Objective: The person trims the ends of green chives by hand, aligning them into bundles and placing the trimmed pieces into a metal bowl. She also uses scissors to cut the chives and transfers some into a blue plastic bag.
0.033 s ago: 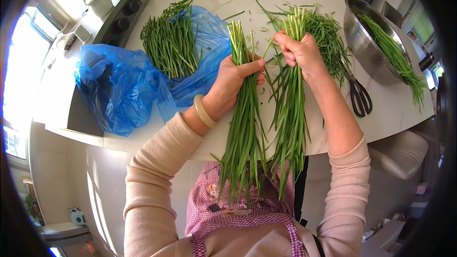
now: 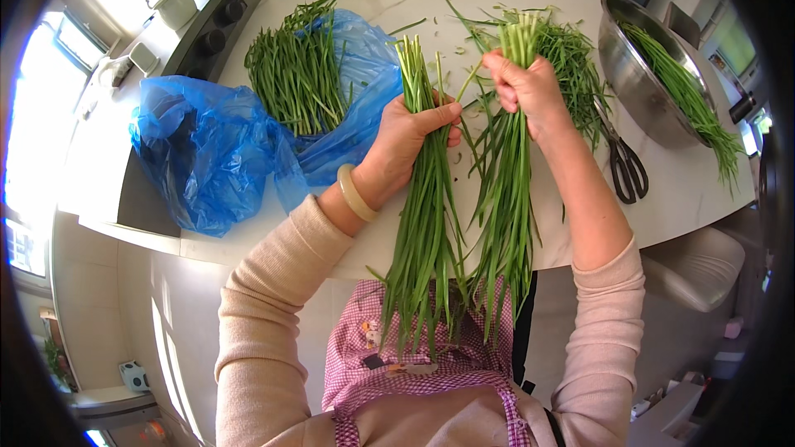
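Observation:
My left hand [image 2: 420, 130] is closed round a bunch of garlic chives [image 2: 418, 223], pale cut ends up and green leaves hanging past the table edge over the apron. A second bunch of chives [image 2: 507, 190] hangs from my right hand [image 2: 527, 91], its fingers wrapped just below the pale ends. A loose stalk slants between the hands. Behind the right hand lies a pile of loose chive trimmings [image 2: 571, 58]. Left of my left hand, a thick heap of chives [image 2: 294, 74] rests on a blue plastic bag [image 2: 215, 157].
Black-handled scissors [image 2: 627, 167] lie right of my right hand, their blades partly by the trimmings. A steel bowl [image 2: 633, 74] at the right holds more chives, leaves drooping over its rim. Small scraps dot the white table [image 2: 331, 247]. Chairs [image 2: 696, 269] stand round it.
My right hand has shifted slightly to the right with its bunch of chives. The left hand and its bunch stay in place.

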Tool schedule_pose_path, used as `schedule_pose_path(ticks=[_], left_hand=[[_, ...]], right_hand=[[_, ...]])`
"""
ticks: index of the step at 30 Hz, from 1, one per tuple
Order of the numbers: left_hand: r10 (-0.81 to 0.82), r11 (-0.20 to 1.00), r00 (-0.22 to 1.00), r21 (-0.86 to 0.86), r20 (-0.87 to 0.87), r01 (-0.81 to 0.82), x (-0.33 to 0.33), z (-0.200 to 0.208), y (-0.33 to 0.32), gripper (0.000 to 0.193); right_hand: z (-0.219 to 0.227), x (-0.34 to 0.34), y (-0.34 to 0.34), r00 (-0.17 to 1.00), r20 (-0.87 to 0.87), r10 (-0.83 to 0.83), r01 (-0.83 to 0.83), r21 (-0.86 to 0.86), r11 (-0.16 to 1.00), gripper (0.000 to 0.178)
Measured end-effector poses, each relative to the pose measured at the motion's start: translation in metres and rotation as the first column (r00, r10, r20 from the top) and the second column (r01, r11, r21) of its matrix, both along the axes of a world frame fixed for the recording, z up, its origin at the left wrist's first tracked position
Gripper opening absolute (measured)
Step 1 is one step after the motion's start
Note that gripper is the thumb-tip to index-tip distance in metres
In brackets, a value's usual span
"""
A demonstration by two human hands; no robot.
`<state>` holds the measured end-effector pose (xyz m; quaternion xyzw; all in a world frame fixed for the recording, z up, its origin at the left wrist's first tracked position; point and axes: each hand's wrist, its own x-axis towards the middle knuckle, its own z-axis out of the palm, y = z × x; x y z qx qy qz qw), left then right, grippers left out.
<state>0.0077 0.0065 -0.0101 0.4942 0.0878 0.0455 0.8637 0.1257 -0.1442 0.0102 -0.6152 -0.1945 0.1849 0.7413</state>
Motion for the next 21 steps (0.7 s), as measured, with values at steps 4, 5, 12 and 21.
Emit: schedule_pose_path(ticks=[4,5,12,21], left_hand=[[0.018,1.000,1.000,-0.005,-0.002,-0.018,0.002,-0.002,-0.001,0.013],[0.029,1.000,1.000,-0.004,-0.004,-0.029,0.002,-0.001,-0.001,0.013],[0.061,0.998,0.998,0.009,0.005,-0.061,0.002,-0.005,0.001,0.014],[0.043,0.999,0.999,0.033,0.022,-0.043,0.002,-0.005,0.003,0.013]], right_hand=[[-0.001,0.011,-0.004,0.983,0.069,-0.172,0.175,-0.038,0.984,0.015],[-0.001,0.008,-0.003,0.984,0.077,-0.163,0.166,-0.037,0.985,0.015],[0.002,-0.005,0.003,0.996,0.034,0.086,-0.079,-0.167,0.983,0.020],[0.007,-0.005,0.001,0.995,-0.032,0.099,-0.104,-0.197,0.975,0.029]])
